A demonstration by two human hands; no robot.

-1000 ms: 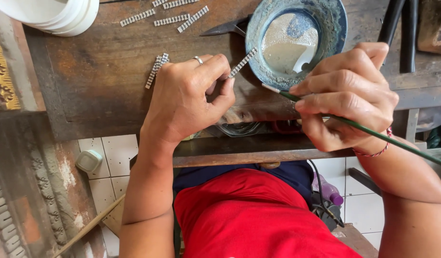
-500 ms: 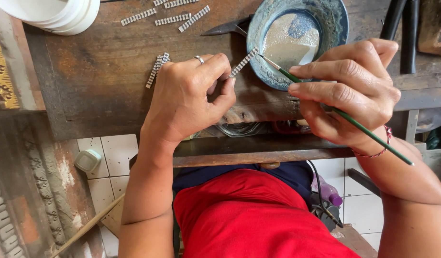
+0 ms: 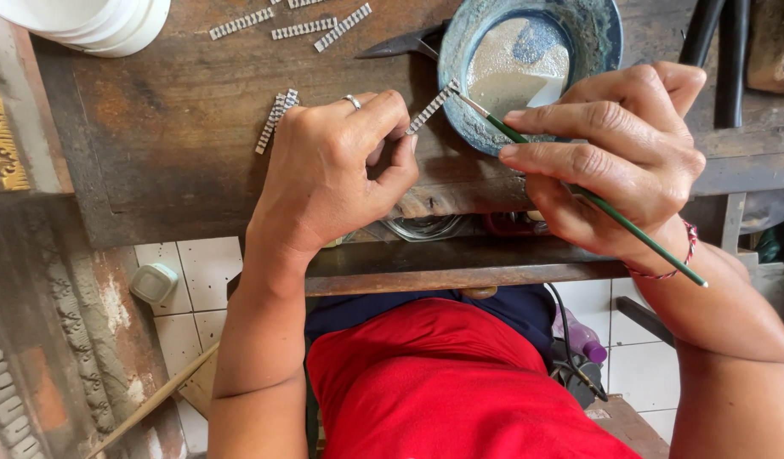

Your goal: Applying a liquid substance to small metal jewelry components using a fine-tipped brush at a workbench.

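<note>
Clearly the left hand (image 3: pixel 328 174) pinches a small ridged silver strip (image 3: pixel 433 105) between thumb and forefinger, closed on its lower end so that most of the strip stands clear of the fingers and is free to be worked on. The strip's long axis runs from about seven o'clock to one o'clock, its free end pointing up towards the rim of the blue-grey bowl (image 3: pixel 598 34), which sits at roughly one o'clock from that hand on the worn wooden bench (image 3: pixel 171 136). The right hand (image 3: pixel 622 157) is closed in a pen-like grip around a thin green-handled brush (image 3: pixel 596 208), whose handle slants from four o'clock up to ten o'clock; its fine tip meets the top end of the strip right over the bowl's edge. Holding both there looks sensible, since the pale liquid or paste in the bowl is just beside the brush tip. A second pair of ridged strips (image 3: pixel 275 121) lies on the bench at ten o'clock from the left hand, touching its knuckles or nearly so. More loose strips (image 3: pixel 303 28) lie farther off at twelve o'clock, near stacked white dishes (image 3: pixel 103 21) in the corner.
</note>
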